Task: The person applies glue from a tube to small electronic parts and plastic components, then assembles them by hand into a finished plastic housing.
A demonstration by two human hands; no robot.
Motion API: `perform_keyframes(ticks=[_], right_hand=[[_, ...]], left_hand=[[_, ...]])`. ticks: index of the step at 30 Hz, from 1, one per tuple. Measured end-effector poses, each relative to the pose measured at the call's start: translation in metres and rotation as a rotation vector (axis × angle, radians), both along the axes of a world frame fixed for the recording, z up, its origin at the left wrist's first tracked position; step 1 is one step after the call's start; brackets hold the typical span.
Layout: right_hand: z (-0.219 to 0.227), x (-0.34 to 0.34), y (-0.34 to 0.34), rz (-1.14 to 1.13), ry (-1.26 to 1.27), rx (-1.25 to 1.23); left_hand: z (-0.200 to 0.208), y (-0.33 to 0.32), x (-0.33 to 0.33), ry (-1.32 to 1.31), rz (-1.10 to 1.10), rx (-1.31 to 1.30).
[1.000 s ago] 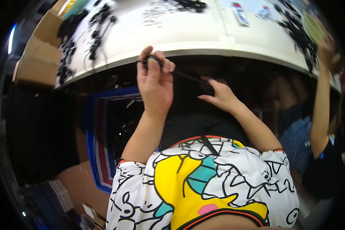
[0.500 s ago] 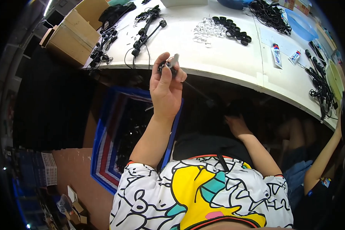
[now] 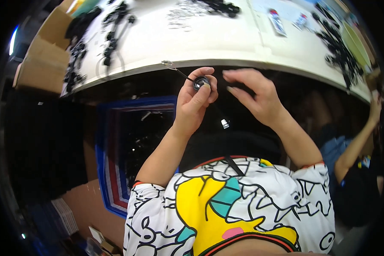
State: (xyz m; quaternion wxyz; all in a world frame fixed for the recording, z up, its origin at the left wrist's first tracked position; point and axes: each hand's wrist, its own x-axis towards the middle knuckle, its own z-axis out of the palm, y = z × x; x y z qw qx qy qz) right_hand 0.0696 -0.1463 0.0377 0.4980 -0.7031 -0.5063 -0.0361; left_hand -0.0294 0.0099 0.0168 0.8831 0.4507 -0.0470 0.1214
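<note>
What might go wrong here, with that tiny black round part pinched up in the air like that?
The left hand pinches the small round black part by the fingertips alone, off the white table, so a slip would likely drop it into the dark space beneath. A thin wire sticks out from the part and might bend or snag as the right hand closes in. The piles of black parts nearby could get mixed up with it.

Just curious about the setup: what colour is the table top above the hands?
White, seen in the head view: the table top is plain white, strewn with black parts.
</note>
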Motion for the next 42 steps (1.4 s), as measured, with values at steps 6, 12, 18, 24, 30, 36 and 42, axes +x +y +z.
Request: perform_keyframes(ticks=[6,12,18,24,30,36,42], right_hand=[[0.005,0.010,0.012,-0.050,-0.152,0.048],[-0.009,0.011,-0.003,0.037,0.332,-0.145],[-0.009,0.029,-0.025,0.210,0.741,-0.309],[0.005,0.035,-0.033,0.203,0.652,-0.429],[-0.001,0.039,-0.039,0.195,0.792,-0.296],[0.008,0.045,-0.044,0.178,0.818,-0.459],[0.011,0.042,-0.045,0.197,0.781,-0.550]], left_hand=[[-0.031,-0.039,0.017,0.104,-0.086,0.131],[-0.045,-0.052,0.018,0.134,-0.120,0.353],[-0.004,-0.002,0.019,0.429,0.068,0.553],[0.022,-0.003,0.038,0.347,-0.065,0.703],[0.014,-0.008,0.044,0.416,-0.140,0.565],[0.012,-0.011,0.049,0.400,-0.156,0.761],[0.014,-0.012,0.042,0.345,-0.189,0.890]])
